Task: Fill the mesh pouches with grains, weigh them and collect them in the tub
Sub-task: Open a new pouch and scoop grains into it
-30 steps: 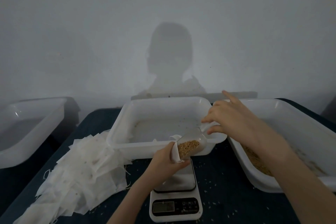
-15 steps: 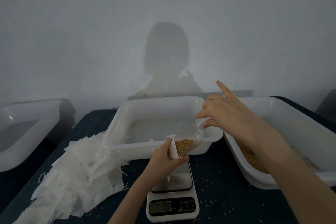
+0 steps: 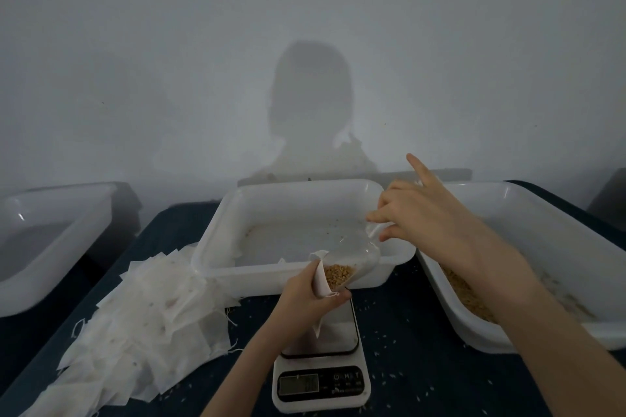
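My left hand (image 3: 305, 298) grips a white mesh pouch (image 3: 321, 278) by its mouth, just above the scale (image 3: 321, 371). My right hand (image 3: 430, 217) pinches the handle of a clear plastic scoop (image 3: 355, 252), index finger pointing up. The scoop tilts down to the left, and its golden grains (image 3: 338, 271) lie at its lower end against the pouch mouth. Behind them stands the middle white tub (image 3: 216, 247), which looks nearly empty. The right tub (image 3: 542, 213) holds loose grains (image 3: 464, 294).
A heap of empty mesh pouches (image 3: 145, 325) lies left of the scale on the dark table (image 3: 406, 332). A third white tub (image 3: 50, 247) sits at far left, off the table. Stray grains dot the cloth around the scale. A plain wall is close behind.
My right hand has lifted the scoop's handle, tilting it more steeply, and the grains have slid down toward the pouch. My left hand keeps the pouch above the scale.
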